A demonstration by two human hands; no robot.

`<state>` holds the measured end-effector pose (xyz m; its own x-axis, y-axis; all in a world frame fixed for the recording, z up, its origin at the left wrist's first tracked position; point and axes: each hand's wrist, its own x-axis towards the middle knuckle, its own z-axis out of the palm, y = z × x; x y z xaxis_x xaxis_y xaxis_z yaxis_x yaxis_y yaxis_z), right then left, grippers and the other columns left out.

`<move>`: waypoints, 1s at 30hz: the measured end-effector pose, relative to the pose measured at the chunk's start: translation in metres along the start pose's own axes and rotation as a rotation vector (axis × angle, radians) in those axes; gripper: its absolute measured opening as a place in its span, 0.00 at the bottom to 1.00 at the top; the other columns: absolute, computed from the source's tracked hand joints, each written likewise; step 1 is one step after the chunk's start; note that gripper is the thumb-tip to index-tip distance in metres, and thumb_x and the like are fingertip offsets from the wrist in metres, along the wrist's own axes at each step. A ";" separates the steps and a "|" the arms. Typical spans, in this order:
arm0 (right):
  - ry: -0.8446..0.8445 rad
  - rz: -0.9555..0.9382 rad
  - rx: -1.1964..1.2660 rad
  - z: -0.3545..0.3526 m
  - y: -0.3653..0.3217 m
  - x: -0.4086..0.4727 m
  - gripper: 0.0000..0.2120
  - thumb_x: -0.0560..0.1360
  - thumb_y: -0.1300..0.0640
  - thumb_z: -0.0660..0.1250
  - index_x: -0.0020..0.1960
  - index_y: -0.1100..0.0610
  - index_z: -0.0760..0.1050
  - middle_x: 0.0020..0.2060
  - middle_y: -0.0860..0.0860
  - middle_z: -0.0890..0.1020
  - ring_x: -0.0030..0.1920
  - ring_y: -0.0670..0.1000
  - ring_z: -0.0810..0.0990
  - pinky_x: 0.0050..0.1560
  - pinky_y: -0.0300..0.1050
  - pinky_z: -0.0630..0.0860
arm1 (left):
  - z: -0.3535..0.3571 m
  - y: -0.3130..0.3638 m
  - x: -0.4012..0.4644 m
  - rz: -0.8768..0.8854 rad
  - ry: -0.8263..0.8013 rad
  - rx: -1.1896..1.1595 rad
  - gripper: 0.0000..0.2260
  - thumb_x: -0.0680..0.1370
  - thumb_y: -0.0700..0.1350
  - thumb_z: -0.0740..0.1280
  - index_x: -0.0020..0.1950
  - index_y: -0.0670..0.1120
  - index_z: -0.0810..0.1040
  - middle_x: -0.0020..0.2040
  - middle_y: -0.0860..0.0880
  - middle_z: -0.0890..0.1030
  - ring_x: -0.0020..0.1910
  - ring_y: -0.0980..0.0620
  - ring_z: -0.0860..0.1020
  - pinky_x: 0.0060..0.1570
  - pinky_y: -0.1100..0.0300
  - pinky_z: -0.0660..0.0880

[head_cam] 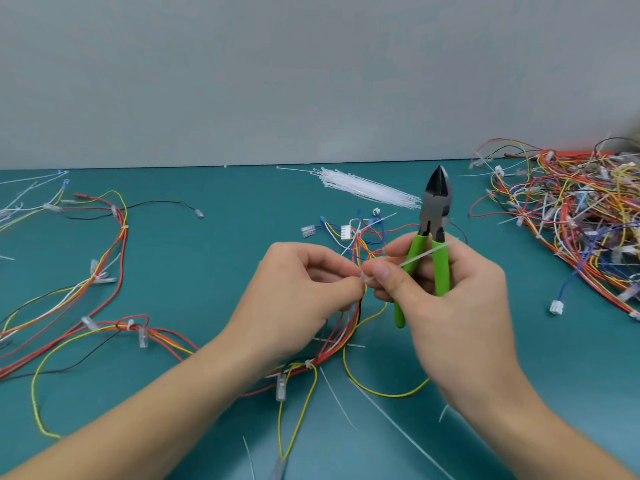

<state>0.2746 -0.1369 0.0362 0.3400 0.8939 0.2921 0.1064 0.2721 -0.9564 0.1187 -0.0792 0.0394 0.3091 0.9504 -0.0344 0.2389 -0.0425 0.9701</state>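
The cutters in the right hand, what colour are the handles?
Bright green handles on the cutters, with a dark metal head, held in the right hand; clear in the head view.

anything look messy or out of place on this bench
Nothing looks damaged. Trimmed white tie ends lie loose on the teal mat between the forearms, and a tangled wire heap sprawls at far right. The right hand holds the green cutters while pinching the cable tie.
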 end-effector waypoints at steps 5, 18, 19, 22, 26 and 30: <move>0.009 -0.029 -0.063 0.000 -0.001 -0.002 0.10 0.75 0.63 0.77 0.47 0.49 0.81 0.39 0.51 0.87 0.41 0.55 0.87 0.44 0.50 0.85 | 0.003 -0.002 -0.001 0.026 -0.011 -0.093 0.03 0.73 0.42 0.78 0.46 0.48 0.88 0.39 0.46 0.88 0.37 0.54 0.81 0.39 0.59 0.75; -0.027 0.217 0.287 0.002 -0.008 0.000 0.11 0.74 0.72 0.72 0.46 0.57 0.79 0.39 0.59 0.87 0.38 0.56 0.88 0.38 0.42 0.83 | 0.007 -0.011 -0.001 0.072 0.042 -0.126 0.04 0.74 0.40 0.78 0.46 0.48 0.87 0.40 0.48 0.88 0.43 0.48 0.87 0.46 0.58 0.81; -0.036 0.239 0.315 0.002 -0.008 0.000 0.11 0.74 0.72 0.72 0.47 0.58 0.78 0.39 0.60 0.87 0.38 0.56 0.88 0.38 0.42 0.83 | 0.007 -0.012 0.000 0.067 0.047 -0.130 0.04 0.74 0.40 0.78 0.46 0.47 0.87 0.40 0.47 0.88 0.43 0.47 0.87 0.47 0.57 0.81; -0.061 0.288 0.361 -0.001 -0.007 0.003 0.10 0.74 0.71 0.71 0.48 0.59 0.77 0.41 0.61 0.87 0.40 0.57 0.88 0.39 0.43 0.83 | 0.006 -0.013 0.001 0.048 0.050 -0.151 0.04 0.74 0.40 0.78 0.47 0.46 0.86 0.40 0.46 0.88 0.42 0.50 0.86 0.45 0.60 0.80; -0.070 0.323 0.388 -0.002 -0.003 0.005 0.12 0.70 0.66 0.73 0.52 0.59 0.76 0.43 0.62 0.87 0.42 0.59 0.88 0.39 0.44 0.83 | 0.006 -0.015 0.003 0.039 0.055 -0.166 0.05 0.74 0.38 0.77 0.47 0.46 0.86 0.40 0.45 0.87 0.39 0.53 0.83 0.42 0.64 0.78; -0.091 0.341 0.385 -0.006 -0.001 0.011 0.18 0.66 0.62 0.75 0.54 0.59 0.76 0.45 0.62 0.87 0.42 0.59 0.88 0.41 0.46 0.84 | 0.004 -0.017 0.006 0.001 0.060 -0.204 0.06 0.74 0.40 0.77 0.48 0.47 0.85 0.42 0.44 0.88 0.41 0.50 0.83 0.45 0.59 0.78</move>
<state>0.2839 -0.1301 0.0406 0.2108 0.9773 -0.0208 -0.3534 0.0564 -0.9338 0.1205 -0.0745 0.0220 0.2522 0.9674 -0.0247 0.0449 0.0138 0.9989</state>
